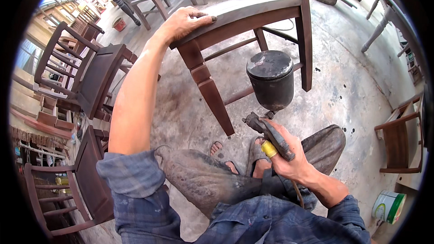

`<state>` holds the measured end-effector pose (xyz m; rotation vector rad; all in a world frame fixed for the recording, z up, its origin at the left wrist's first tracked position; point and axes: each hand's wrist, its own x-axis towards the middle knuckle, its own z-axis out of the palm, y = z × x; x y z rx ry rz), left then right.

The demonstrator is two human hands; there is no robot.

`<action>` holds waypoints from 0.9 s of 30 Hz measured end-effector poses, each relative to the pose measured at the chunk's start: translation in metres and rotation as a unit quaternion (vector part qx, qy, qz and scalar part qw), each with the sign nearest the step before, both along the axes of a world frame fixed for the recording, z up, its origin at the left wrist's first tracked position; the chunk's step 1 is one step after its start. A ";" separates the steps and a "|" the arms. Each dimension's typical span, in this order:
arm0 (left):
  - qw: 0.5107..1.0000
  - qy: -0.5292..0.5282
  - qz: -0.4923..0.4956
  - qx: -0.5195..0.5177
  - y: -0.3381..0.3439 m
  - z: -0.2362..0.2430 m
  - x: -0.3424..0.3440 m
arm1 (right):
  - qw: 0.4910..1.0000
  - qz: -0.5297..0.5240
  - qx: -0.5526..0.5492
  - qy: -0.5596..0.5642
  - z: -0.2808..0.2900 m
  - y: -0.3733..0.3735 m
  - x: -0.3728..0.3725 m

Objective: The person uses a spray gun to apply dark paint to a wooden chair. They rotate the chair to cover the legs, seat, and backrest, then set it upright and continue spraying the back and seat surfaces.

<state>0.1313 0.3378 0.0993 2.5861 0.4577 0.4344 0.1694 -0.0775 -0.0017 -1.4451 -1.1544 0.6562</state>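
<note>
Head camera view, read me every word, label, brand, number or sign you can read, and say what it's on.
White and green round bucket, lower right: printed label, too small and tilted to read.
Red bucket, upper left: any marking is too small and blurred to read.
Dark spray gun with yellow fitting, in the right hand: no lettering visible.
Black cylindrical pot and brown wooden chair under the left hand: none visible.

Black cup (pixel 271 88) blocks way between legs (pixel 211 95) of brown chair (pixel 246 26) — room right of chair, above floor (pixel 337 56).
</note>
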 end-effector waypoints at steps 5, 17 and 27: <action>1.000 0.020 0.016 -0.011 0.002 0.002 0.001 | 0.997 -0.008 0.069 -0.031 -0.005 0.005 0.001; 1.000 0.023 0.006 0.014 0.002 0.003 0.001 | 0.997 -0.059 0.030 0.047 0.002 -0.003 0.021; 1.000 0.022 0.013 -0.003 -0.007 0.005 -0.004 | 0.981 -0.107 0.092 0.131 0.025 0.015 0.069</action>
